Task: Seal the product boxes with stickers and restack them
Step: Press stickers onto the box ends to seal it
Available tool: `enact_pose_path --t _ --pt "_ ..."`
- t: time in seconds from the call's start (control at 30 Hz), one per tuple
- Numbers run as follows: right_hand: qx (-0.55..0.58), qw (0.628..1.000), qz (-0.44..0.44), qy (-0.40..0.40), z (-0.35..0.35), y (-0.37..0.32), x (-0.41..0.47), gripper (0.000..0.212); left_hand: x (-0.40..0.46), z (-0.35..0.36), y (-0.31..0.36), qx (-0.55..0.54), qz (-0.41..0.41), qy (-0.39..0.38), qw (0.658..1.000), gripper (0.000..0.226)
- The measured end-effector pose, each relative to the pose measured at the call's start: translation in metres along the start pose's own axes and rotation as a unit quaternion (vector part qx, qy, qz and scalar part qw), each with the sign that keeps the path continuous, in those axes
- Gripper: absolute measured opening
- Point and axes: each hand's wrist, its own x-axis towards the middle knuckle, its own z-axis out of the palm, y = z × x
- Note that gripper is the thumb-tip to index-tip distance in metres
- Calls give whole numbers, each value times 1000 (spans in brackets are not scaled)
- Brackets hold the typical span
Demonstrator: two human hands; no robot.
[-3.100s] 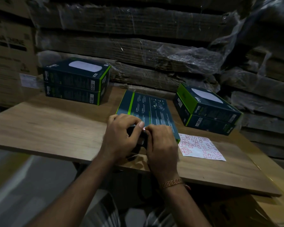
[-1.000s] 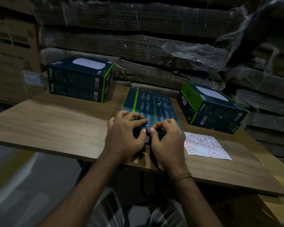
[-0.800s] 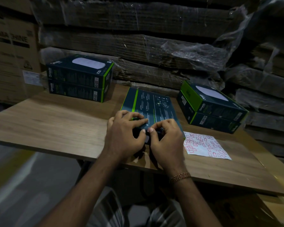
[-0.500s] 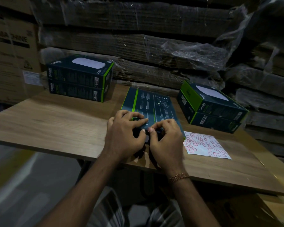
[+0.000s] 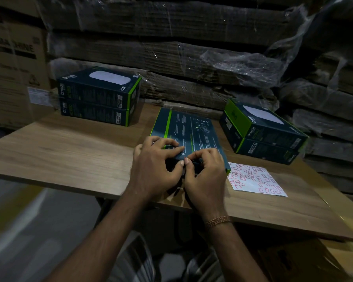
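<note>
A dark green product box [image 5: 192,129] lies flat in the middle of the wooden table [image 5: 59,151], its printed back facing up. My left hand [image 5: 153,167] grips its near end, fingers curled over the top edge. My right hand [image 5: 206,176] grips the same end beside it, fingers bent onto the top. The two thumbs meet on the near face, where a small sticker [image 5: 185,159] peeks out at the edge. A white sticker sheet [image 5: 255,180] with several red-outlined stickers lies just right of my right hand.
Two boxes are stacked at the back left [image 5: 98,96], and two more stand stacked at the right [image 5: 261,133]. Plastic-wrapped cardboard [image 5: 171,58] walls off the back. A brown carton [image 5: 306,259] sits under the table's right end.
Since three seconds ago my fingers have spread over the box's near top edge. Over the last second both hands have stayed in place, thumbs together on the near face.
</note>
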Motion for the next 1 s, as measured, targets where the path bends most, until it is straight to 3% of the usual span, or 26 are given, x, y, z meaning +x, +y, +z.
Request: enact_pose_path --t 0.6,1.0 --pt "4 999 36 -31 -6 -3 7 11 0 3 -1 12 4 7 1000 46" --pt "-17 991 68 -116 -22 -6 21 10 1 3 -3 25 11 1 1000 49"
